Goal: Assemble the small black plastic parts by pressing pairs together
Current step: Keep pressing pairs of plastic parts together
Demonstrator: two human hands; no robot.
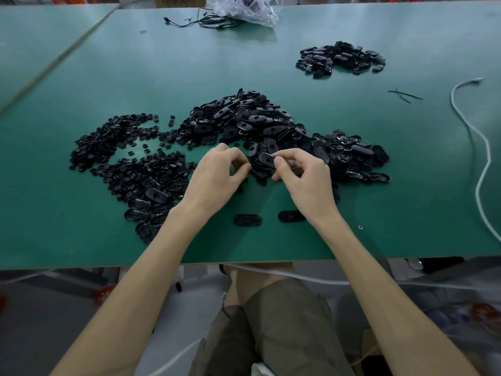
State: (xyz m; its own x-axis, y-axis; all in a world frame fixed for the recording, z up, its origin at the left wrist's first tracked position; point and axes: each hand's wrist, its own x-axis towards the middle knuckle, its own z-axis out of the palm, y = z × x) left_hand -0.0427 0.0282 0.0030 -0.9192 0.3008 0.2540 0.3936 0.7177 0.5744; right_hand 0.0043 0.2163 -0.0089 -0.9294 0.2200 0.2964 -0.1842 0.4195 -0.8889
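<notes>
Sprawling small-piece heap (119, 147): tiny, roundish black plastic bits, spread flat across the left-centre of the green table (162, 63).
Left hand (217, 172): lower centre, fingers curled, thumb and forefinger tips meeting; I cannot tell whether a small piece sits between them.
Oval shell pile (244, 118): centre of the frame, larger glossy black ovals with rounded ends, many showing a hole in the middle, some lying hollow side up.
Held shell (267, 159): one such oval, tilted, just above the pile's near edge.
Right hand (303, 175): thumb and forefinger pinch the held shell's right end.
Loose shells (247, 220): two ovals lying flat, apart, between the wrists.
Far pile (341, 58): upper right, black ovals.
White cable (473, 131): curving down the right edge.
</notes>
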